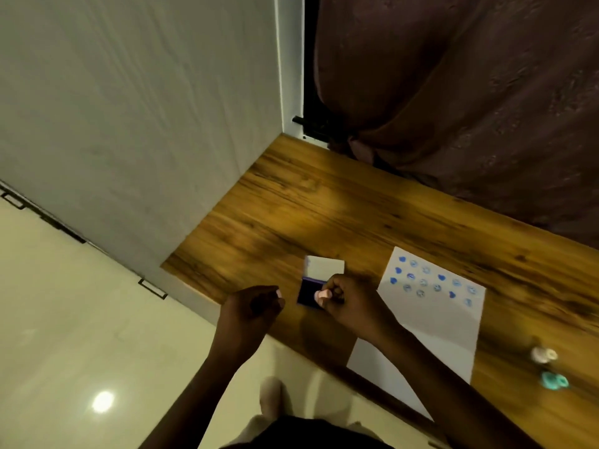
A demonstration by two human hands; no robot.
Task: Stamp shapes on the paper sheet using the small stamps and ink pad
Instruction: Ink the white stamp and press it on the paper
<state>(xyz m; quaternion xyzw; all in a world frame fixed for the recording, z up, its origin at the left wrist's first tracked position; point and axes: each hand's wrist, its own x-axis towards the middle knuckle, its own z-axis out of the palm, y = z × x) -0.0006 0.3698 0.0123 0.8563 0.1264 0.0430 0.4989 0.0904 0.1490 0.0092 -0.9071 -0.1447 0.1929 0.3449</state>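
Note:
A white paper sheet (431,319) lies on the wooden table (324,205), with several blue stamped shapes near its far end. Left of the sheet sits the dark blue ink pad (306,293), its white lid (325,265) open behind it. My right hand (350,303) holds a small pink stamp (322,296) over the pad. My left hand (256,307) hovers at the table's near edge, left of the pad, fingers curled around something small and pale at its fingertips.
Two more small stamps lie on the table right of the sheet, a white one (543,354) and a teal one (554,380). A white cabinet side (129,124) stands at the left, a brown curtain (470,92) behind the table.

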